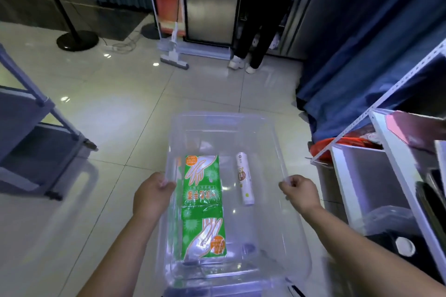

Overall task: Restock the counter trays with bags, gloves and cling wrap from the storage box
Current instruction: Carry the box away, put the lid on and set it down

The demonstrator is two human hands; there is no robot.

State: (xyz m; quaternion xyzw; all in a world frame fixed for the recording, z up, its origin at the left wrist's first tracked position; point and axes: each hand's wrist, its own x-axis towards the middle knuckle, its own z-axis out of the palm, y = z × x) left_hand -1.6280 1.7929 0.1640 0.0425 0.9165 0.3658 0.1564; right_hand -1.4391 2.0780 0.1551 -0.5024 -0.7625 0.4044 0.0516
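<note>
A clear plastic storage box (224,120) is held in front of me above the tiled floor. My left hand (152,195) grips its left rim and my right hand (300,194) grips its right rim. Inside lie two green glove packs, one (201,181) toward the far end and one (205,234) nearer me, end to end along the left side. A white roll of cling wrap (245,178) lies to their right. The rest of the box floor is bare.
A white shelf unit (391,152) with compartments stands at the right, blue fabric (362,67) behind it. A grey rack (36,128) is at the left. A person in dark trousers (255,31) stands ahead beside a mop (173,55).
</note>
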